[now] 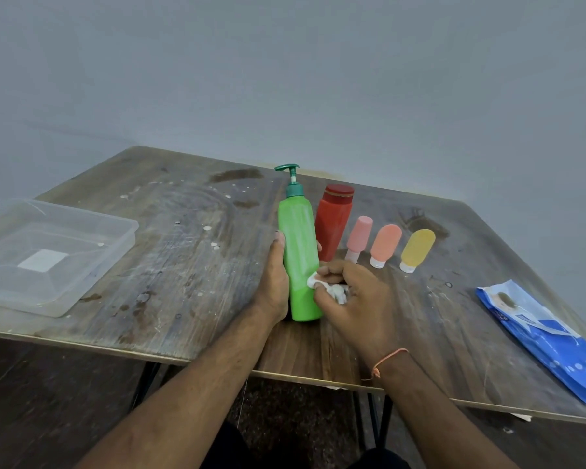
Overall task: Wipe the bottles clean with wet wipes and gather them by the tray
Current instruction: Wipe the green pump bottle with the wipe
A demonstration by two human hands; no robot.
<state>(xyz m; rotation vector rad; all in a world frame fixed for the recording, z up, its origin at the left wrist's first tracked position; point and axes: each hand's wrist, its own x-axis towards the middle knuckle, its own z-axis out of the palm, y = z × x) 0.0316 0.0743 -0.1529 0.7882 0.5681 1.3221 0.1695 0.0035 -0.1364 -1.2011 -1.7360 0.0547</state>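
Observation:
A tall green pump bottle [298,245] stands upright on the table's middle. My left hand [274,282] grips its left side, fingers wrapped behind it. My right hand [349,299] holds a crumpled white wet wipe [332,288] and presses it against the bottle's lower right side. Behind it stands a red bottle [334,223]. To the right of that stand a pink tube [358,236], an orange tube [384,243] and a yellow tube [416,248], each on its white cap.
A clear plastic tray [53,255] sits at the table's left edge. A blue wet-wipe pack [542,336] lies at the right edge. The wooden table top [190,265] is stained with white spots. A grey wall rises behind.

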